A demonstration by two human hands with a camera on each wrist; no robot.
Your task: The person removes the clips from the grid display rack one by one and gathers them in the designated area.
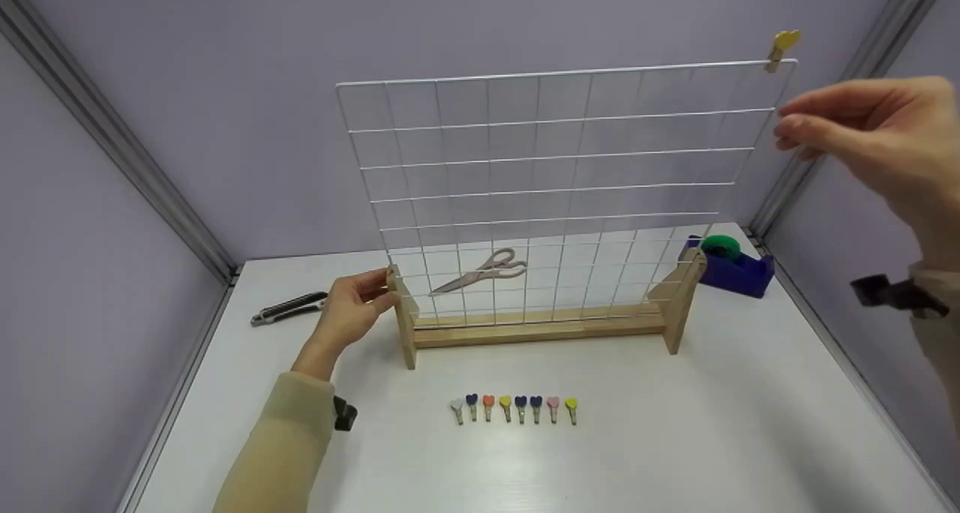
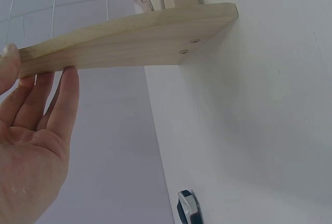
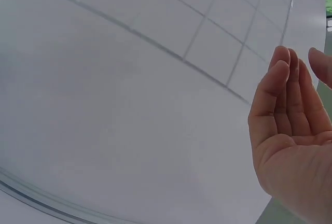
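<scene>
Upright wire grid (image 1: 555, 190) in wooden stand (image 1: 540, 325)

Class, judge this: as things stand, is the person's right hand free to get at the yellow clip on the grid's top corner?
Probably yes. The right hand is open, holds nothing and hovers just below the yellow clip, with nothing between them.

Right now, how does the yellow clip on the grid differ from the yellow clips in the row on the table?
The top clip is clamped on the grid's upper right corner wire, alone; the row's two yellow clips lie loose on the table among other colours. The top clip sits near the right hand; the row clips lie near neither hand. All are heart-topped.
</scene>
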